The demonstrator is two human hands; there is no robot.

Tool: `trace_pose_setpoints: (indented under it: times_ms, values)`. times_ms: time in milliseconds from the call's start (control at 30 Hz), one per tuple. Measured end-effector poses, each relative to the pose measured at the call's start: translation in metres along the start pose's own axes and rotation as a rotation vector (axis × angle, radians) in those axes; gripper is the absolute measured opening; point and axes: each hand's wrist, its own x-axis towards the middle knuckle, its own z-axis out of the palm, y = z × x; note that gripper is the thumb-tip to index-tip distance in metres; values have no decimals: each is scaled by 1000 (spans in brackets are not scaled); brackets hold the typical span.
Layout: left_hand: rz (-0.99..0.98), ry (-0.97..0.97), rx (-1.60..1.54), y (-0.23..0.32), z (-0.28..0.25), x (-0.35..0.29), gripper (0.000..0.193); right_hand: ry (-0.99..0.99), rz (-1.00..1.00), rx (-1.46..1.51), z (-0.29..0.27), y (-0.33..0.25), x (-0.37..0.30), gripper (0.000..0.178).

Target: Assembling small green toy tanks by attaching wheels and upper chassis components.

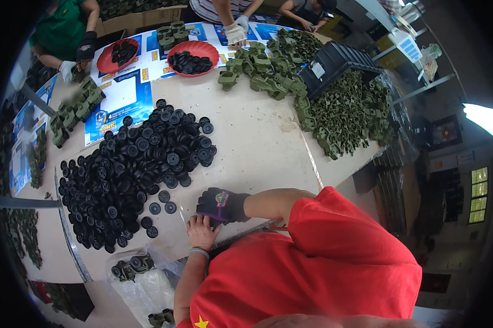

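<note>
Black round plastic wheels (123,180) heaped to the left of both hands

Leftmost, beyond the pile, a row of olive-green plastic vehicle bodies (79,109) runs along the pile's far left side. The pile itself stretches diagonally, from its near-left end to its far-right end. On its near side, a clear plastic bag (142,298) bears an olive vehicle with black wheels (131,268). Past its far side are two red scalloped plastic dishes (213,53) of small black parts.

A few loose wheels (170,207) lie flat just off the pile's near-right edge; being discs, they have no long axis. They are to the left of the fingers and slightly beyond, with the bare left hand (202,232) a little nearer than the black-gloved right hand (222,206). Nothing visible stands between. The left fingers are bent beside the glove; the right fingers curl downward. Whether either grasps anything cannot be told.

Well right of the pile come more olive-green bodies (263,68), a black plastic crate (334,63) and a heap of small olive parts (347,104), all clear of the gap between the hands and wheels.
</note>
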Motion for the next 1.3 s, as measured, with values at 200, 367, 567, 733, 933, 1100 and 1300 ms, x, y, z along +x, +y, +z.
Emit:
trace_pose_setpoints:
  times_ms: [200, 367, 567, 733, 933, 1100, 1300]
  values:
    - [12, -23, 11, 2, 1, 0, 54, -141, -71, -12, -3, 4, 6, 38]
    - [47, 30, 34, 6, -2, 2, 57, -216, -128, -39, -6, 6, 12, 39]
    - [20, 15, 8, 5, -1, 3, 58, -234, -162, -24, -9, 6, 14, 41]
    - [16, -39, 183, 13, -26, 4, 75, 32, 89, 219, 11, 6, -19, 39]
    - [-75, 150, 144, 8, -31, 12, 86, -8, 416, 860, 22, 40, -55, 26]
    - [-375, 351, -372, 11, -2, -9, 82, 87, 415, 524, -20, 87, -15, 35]
    - [-561, 410, -613, 51, 10, -12, 97, 387, 250, -140, -21, 99, 57, 56]
